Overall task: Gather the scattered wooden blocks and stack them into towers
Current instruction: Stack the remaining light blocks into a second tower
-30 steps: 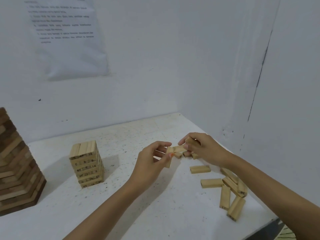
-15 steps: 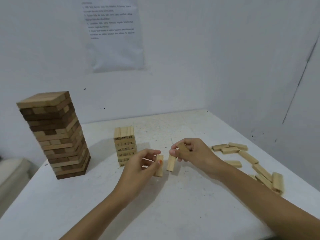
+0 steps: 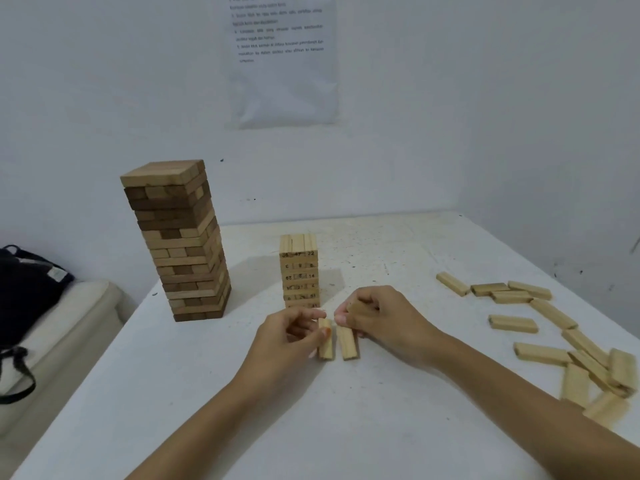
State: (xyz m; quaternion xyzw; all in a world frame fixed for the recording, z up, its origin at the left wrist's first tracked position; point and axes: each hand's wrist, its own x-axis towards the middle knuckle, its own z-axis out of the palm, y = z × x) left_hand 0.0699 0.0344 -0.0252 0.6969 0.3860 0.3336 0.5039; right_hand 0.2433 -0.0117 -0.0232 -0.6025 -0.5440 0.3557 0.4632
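Near the middle of the white table (image 3: 381, 427), the person's left hand (image 3: 287, 337) pinches a pale block (image 3: 325, 342) by its upper end. The right hand (image 3: 384, 320) grips a second block (image 3: 348, 342) the same way. The two are side by side with a narrow gap; whether they touch the tabletop cannot be told. Just behind them stands a short numbered tower (image 3: 299, 271), and a tall mixed-wood tower (image 3: 180, 240) rises toward the left edge. Loose blocks (image 3: 550, 313) lie scattered along the right edge. A dark bag (image 3: 27, 289) sits beyond the table's left edge.
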